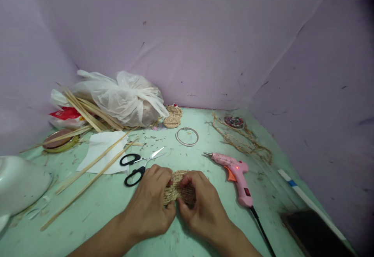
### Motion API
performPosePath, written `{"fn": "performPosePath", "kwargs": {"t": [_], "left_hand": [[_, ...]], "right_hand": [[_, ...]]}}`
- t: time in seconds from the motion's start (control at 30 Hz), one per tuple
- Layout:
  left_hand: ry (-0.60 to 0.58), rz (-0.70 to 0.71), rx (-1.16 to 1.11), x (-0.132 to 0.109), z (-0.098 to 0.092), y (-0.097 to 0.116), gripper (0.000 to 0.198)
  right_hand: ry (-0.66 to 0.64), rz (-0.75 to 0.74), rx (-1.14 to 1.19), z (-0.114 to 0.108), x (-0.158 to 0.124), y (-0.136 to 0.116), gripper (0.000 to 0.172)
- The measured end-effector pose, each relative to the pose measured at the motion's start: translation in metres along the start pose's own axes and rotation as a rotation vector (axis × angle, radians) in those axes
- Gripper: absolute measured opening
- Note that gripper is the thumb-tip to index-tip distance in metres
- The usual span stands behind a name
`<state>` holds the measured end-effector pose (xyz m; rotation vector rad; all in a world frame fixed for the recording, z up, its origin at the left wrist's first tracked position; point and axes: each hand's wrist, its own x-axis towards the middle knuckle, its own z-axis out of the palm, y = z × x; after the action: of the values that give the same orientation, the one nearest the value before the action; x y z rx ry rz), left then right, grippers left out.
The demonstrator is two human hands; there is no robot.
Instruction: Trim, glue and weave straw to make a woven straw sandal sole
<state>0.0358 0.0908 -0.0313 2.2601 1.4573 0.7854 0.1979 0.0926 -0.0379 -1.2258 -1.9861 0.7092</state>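
Observation:
Between my two hands, low in the middle of the head view, is a small woven straw piece (pixel 177 185) made of coiled fibre rows. My left hand (pixel 153 198) grips its left side, fingers curled over the edge. On the other side my right hand (pixel 201 202) pinches it between thumb and fingers. Part of the piece is hidden under the fingers. Black-handled scissors (pixel 142 165) lie with blades apart, just beyond my left hand. To the right of my right hand rests a pink glue gun (pixel 235 171), a small light glowing on its body.
Behind are a metal ring (pixel 187 137), another woven piece (pixel 173 117) and a tied plastic bag (pixel 125 97). Straw strips (pixel 90 185) and white paper (pixel 102 147) lie left; braided cord (pixel 244 142) and a dark phone (pixel 317 231) lie right. The glue gun's cable (pixel 263 231) runs toward me.

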Motion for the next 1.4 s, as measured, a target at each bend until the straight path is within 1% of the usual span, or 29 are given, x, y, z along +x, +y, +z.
{"fn": "performPosePath", "kwargs": {"t": [0.23, 0.5, 0.77, 1.17, 1.4], "left_hand": [[0.009, 0.009, -0.008, 0.0004, 0.0001, -0.0004, 0.027], [-0.03, 0.002, 0.015, 0.001, -0.0009, 0.0001, 0.026], [-0.041, 0.026, -0.011, 0.0027, -0.0034, 0.0015, 0.026], [-0.032, -0.009, -0.041, 0.0028, -0.0016, 0.0, 0.028], [-0.045, -0.015, -0.04, 0.0038, -0.0028, -0.0003, 0.027]], "right_hand": [[0.005, 0.001, 0.032, 0.0002, 0.0004, 0.0023, 0.032], [-0.005, 0.005, 0.028, 0.0, 0.0002, 0.0036, 0.031], [-0.007, 0.001, 0.036, 0.0004, -0.0016, 0.0043, 0.029], [0.015, 0.021, 0.034, 0.0028, -0.0018, 0.0052, 0.028], [0.019, 0.004, 0.023, 0.0026, -0.0004, 0.0042, 0.026]]}}
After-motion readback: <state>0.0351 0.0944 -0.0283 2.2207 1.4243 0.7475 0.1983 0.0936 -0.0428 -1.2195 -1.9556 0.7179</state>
